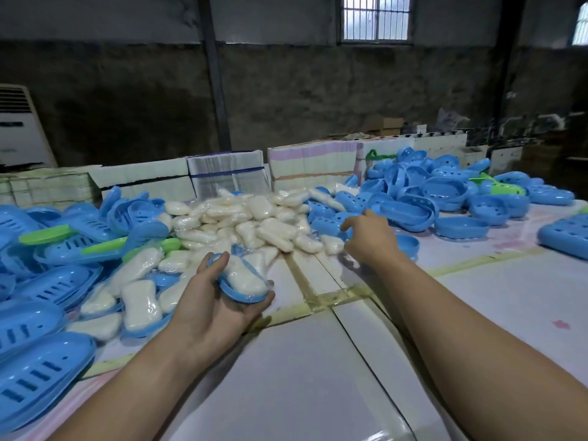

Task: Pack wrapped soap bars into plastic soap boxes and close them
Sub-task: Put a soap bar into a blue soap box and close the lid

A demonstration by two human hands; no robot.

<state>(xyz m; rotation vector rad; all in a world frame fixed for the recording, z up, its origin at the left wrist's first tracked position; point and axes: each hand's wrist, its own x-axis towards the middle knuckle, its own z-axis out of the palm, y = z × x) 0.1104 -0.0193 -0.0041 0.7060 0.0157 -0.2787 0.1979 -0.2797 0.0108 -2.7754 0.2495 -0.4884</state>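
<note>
My left hand [210,307] holds a blue soap box base [241,296] just above the table, fingers curled round its rim. A wrapped white soap bar [246,275] lies inside that base. My right hand [369,237] reaches over the near edge of a heap of blue box halves [413,198], fingers bent downward; whether it grips one is hidden. A pile of wrapped soap bars [254,221] sits in the middle between the hands.
Blue slotted lids with a few green ones [47,233] are heaped on the left. Filled bases [140,307] lie near my left wrist. Paper stacks [229,173] line the table's far edge. The white table [318,377] stretches below my arms.
</note>
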